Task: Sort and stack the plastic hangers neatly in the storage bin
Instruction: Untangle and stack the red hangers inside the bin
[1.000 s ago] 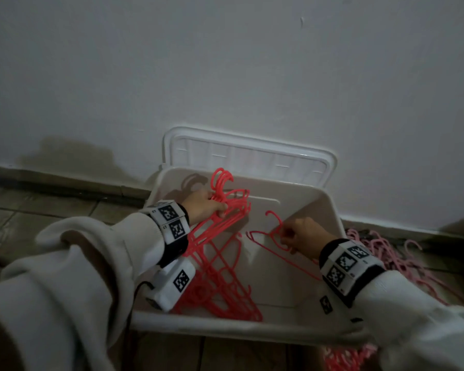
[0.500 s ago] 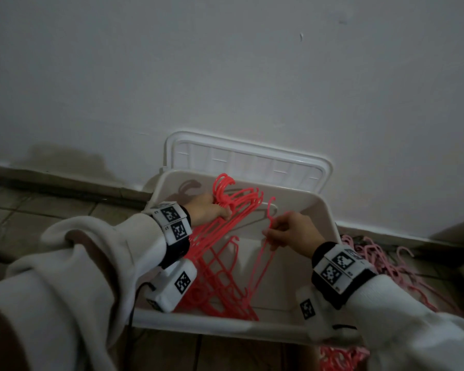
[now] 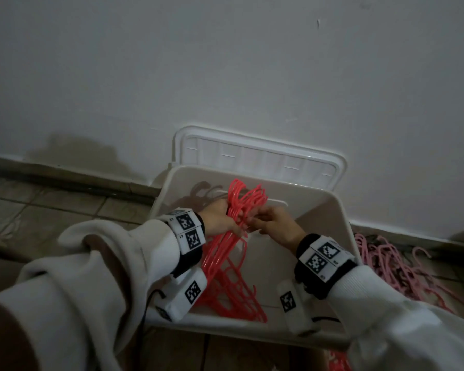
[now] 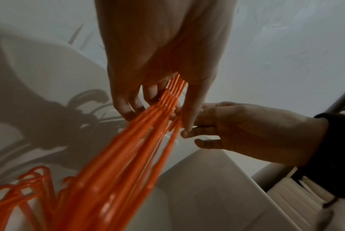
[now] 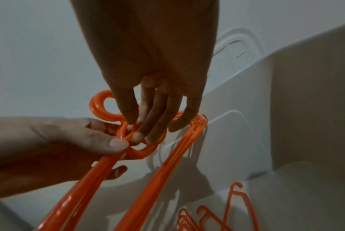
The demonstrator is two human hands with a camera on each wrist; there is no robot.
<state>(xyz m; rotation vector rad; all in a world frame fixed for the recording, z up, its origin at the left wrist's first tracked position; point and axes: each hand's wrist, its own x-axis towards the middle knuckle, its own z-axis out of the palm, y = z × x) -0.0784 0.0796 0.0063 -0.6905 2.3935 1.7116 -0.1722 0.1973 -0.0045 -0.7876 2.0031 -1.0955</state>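
Both hands grip thin red plastic hangers (image 3: 227, 259) in a smooth white storage bin (image 3: 340, 226)

Left hand (image 3: 219, 218) clasps the bundle, right hand (image 3: 276, 223) pinches its hooks — pink hangers (image 3: 386, 263) heaped right.

Dim, grainy indoor light; hard shadows of hangers fall on the storage bin's (image 3: 340, 218) far wall, wide-angle bending warps the edges, wrist views blur close up.

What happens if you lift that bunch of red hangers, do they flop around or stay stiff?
Each of the red hangers looks like thin, rigid plastic, so probably stiff and light. As a bunch they would likely fan apart or snag, since the hooks overlap where the left hand grips them and the right hand pinches them. The smooth plastic may slip.
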